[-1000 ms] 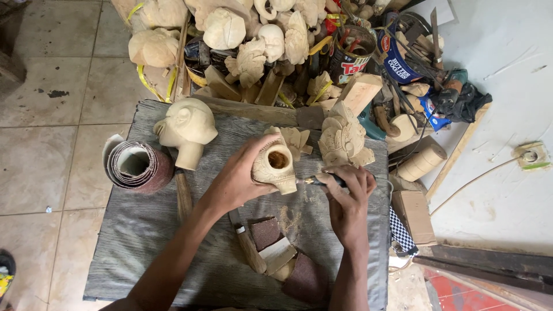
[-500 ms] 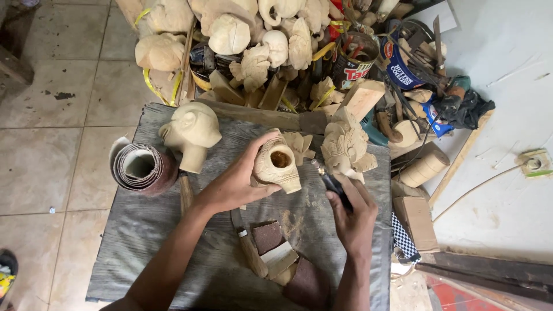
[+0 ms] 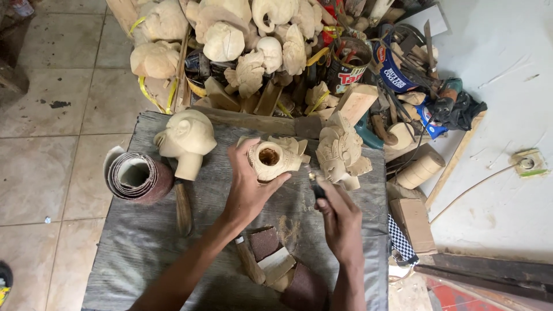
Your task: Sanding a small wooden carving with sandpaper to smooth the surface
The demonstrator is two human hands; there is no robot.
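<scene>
left hand [image 3: 247, 187]: grip closed around carved wooden piece [image 3: 271, 158], hollow end up, above counter [image 3: 144, 247] | right hand [image 3: 340, 222]: grip closed on small dark-handled tool [image 3: 315, 184], tip just right of the carving | round wooden head [image 3: 187, 138] well left

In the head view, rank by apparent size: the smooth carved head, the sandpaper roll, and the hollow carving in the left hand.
1. Smooth carved head.
2. Sandpaper roll and hollow carving, gripped by the left hand, look alike; I won't rank them.
</scene>
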